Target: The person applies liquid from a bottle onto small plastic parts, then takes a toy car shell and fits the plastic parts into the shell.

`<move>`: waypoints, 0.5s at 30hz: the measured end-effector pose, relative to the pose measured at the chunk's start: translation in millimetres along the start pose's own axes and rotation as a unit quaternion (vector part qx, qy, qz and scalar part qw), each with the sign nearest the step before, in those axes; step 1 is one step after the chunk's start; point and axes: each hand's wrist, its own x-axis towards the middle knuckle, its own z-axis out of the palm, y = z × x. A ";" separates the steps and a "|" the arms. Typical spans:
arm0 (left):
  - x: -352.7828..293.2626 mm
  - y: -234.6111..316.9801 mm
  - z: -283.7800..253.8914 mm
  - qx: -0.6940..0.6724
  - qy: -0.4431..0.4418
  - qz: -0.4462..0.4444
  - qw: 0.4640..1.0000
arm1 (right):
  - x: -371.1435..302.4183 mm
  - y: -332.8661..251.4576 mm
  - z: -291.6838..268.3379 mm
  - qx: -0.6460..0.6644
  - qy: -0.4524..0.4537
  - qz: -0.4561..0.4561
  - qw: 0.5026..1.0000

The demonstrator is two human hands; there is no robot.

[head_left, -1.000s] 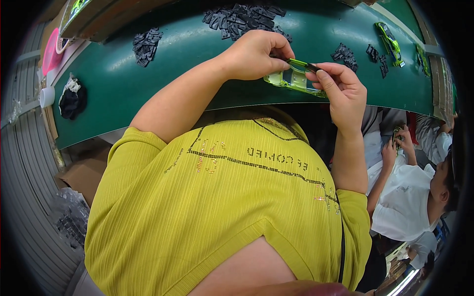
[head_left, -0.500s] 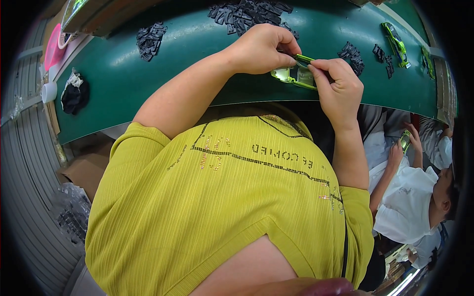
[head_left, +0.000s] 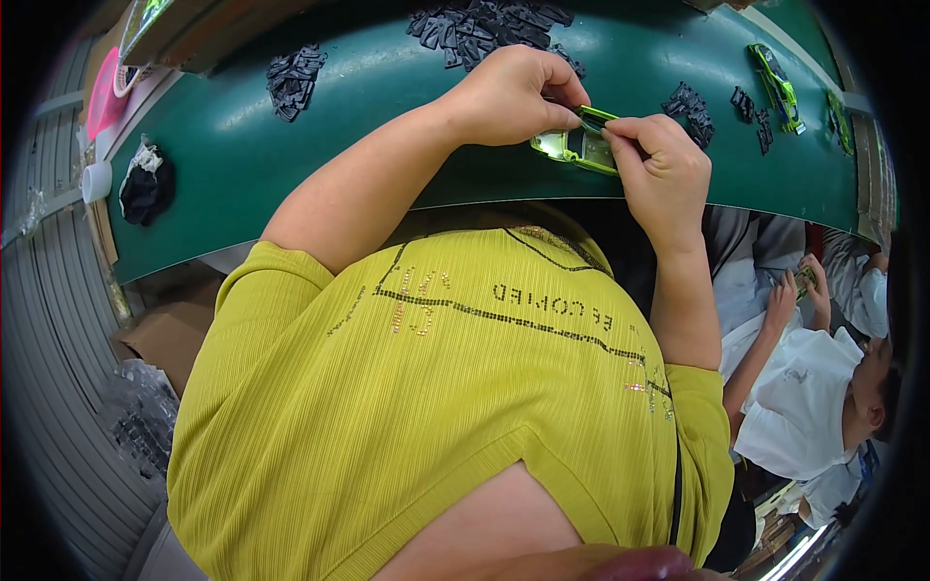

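Both my hands hold a lime-green toy car body (head_left: 584,149) just over the near part of the green table (head_left: 387,184). Its hollow side shows, with a pale inner face and a dark part across it. My left hand (head_left: 523,95) grips the left and far edge, its thumb and fingers closed. My right hand (head_left: 664,167) pinches the right edge between thumb and forefinger. Whether a small part sits between the fingertips cannot be made out. Beyond my hands lies a large heap of flat black plastic parts (head_left: 475,34).
Smaller piles of black parts (head_left: 295,79) (head_left: 689,111) lie left and right. More green car bodies (head_left: 778,89) rest at the right. A dark cloth (head_left: 147,184) and white cup (head_left: 97,181) are at the left end. A co-worker in white (head_left: 799,397) sits at my right.
My hands and the car body have barely shifted, with my right hand slightly to the left. The co-worker's hands have turned the green piece they hold.
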 end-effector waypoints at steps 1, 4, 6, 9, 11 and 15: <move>1.1 -2.0 0.9 0.000 0.000 0.000 1.000 | 0.4 0.6 0.4 0.002 0.008 -0.003 1.000; 2.9 -5.9 3.3 0.000 0.014 0.015 1.000 | 1.1 0.2 1.4 0.006 0.025 -0.003 1.000; 3.8 -1.9 3.3 0.017 0.011 -0.001 1.000 | 1.5 -0.3 2.3 0.005 0.038 0.003 0.999; 5.1 -9.8 4.6 0.006 0.018 0.033 0.999 | 2.5 0.6 2.5 -0.012 0.040 -0.011 0.999; 2.1 -6.9 2.9 -0.023 0.008 -0.009 1.000 | 2.2 1.7 3.6 0.006 0.038 -0.015 0.999; -0.1 -7.5 5.8 -0.074 0.000 -0.025 0.997 | -2.8 -0.6 -0.5 0.017 0.035 -0.021 0.999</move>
